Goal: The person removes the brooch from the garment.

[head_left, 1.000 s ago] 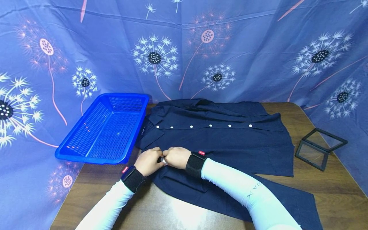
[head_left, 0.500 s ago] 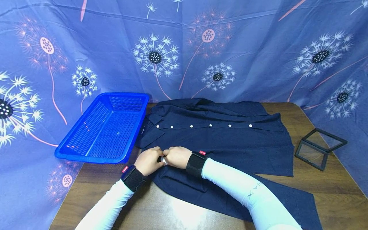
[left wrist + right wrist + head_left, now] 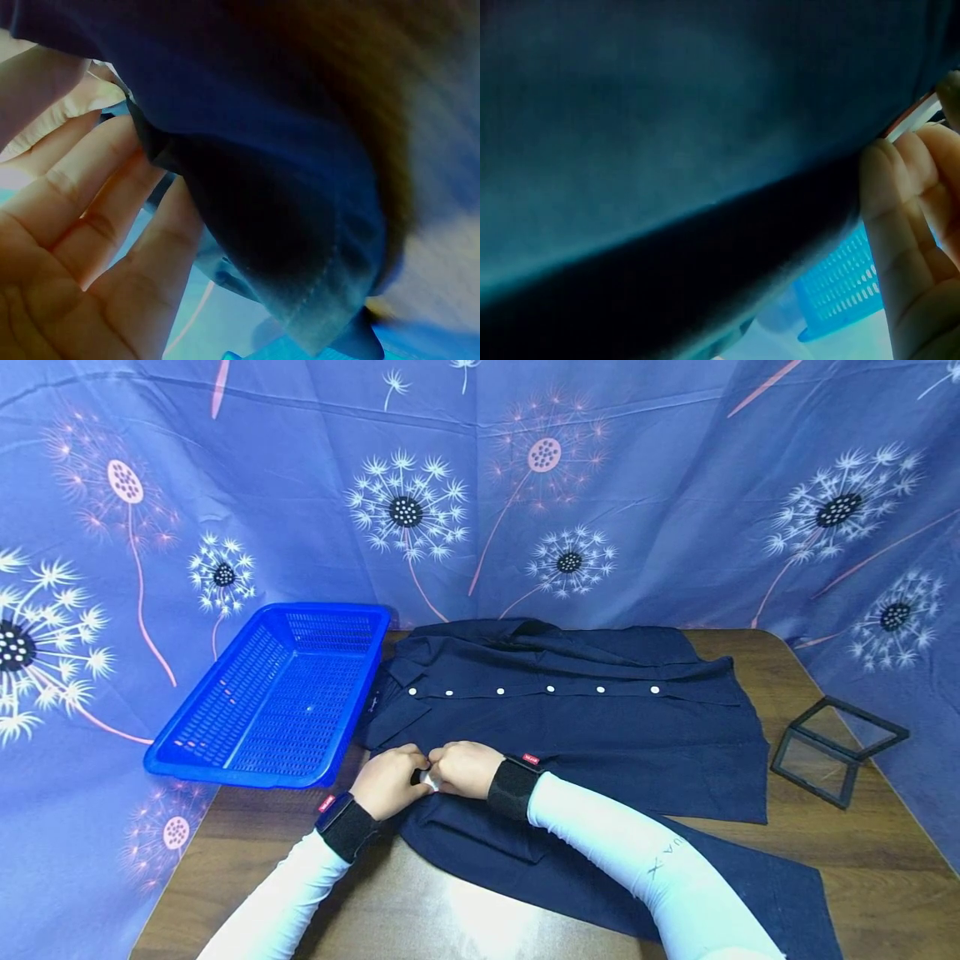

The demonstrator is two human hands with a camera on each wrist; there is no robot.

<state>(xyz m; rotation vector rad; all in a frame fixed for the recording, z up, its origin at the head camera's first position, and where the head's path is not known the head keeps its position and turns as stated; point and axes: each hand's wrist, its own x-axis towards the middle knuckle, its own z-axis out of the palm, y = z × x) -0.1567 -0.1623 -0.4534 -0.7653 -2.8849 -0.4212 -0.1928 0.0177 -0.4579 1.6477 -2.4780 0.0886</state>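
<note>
**Both hands pinching the near edge of a dark shirt**

The left hand point(image 3: 386, 781) and right hand point(image 3: 465, 768) are meeting knuckle to knuckle at the front edge of the navy shirt point(image 3: 585, 727), fingers curled in, both grasping cloth. A small white bit is showing between them, probably a button or tag, too small to tell. In the left wrist view the fingers point(image 3: 90, 217) are curling under a stitched hem of the shirt point(image 3: 300, 225); in the right wrist view the fingers point(image 3: 907, 202) are wrapping a dark fold of the shirt point(image 3: 667, 187). The grip looks tight and close together, likely because they are working one small spot on the edge rather than lifting the whole garment.

The shirt is lying flat and spread on the wooden table point(image 3: 862, 860), collar end toward the blue basket point(image 3: 277, 693), just beside the basket's right wall. A row of white buttons point(image 3: 551, 690) is running along the closed placket, farther from the person than the hands. The fabric is looking dark, matte and a bit rumpled at the far edge, with one part trailing toward the person.

A black folding frame point(image 3: 836, 747) is standing on the far side of the shirt from the basket, well apart from it. A dandelion-print curtain point(image 3: 480, 485) is hanging behind the basket.
</note>
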